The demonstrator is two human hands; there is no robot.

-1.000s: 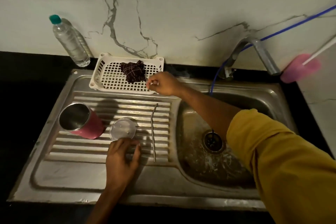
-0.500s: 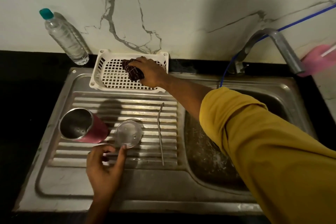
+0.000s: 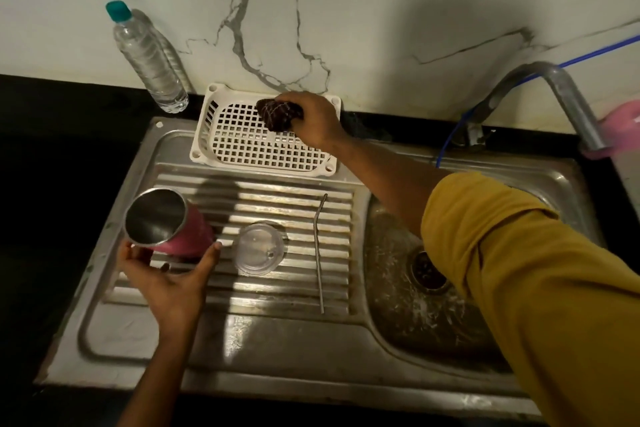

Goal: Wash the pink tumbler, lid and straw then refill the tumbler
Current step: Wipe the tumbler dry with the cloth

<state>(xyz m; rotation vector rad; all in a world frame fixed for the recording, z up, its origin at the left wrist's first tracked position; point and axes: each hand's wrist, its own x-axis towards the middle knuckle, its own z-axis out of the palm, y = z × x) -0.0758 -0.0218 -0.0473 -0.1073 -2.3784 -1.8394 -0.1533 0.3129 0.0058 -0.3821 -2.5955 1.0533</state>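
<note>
Pink tumbler (image 3: 194,232), cupped by left hand (image 3: 166,284); right hand (image 3: 315,121) gripping cloth (image 3: 278,113) over basket (image 3: 201,139)

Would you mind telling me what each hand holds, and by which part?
Right hand: bunched dark cloth, gripped whole. Left hand: pink tumbler, round its lower side.

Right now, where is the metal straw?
In the head view, the metal straw lies untouched on the ribbed drainboard, with the clear lid on its left and the sink basin on its right.
</note>
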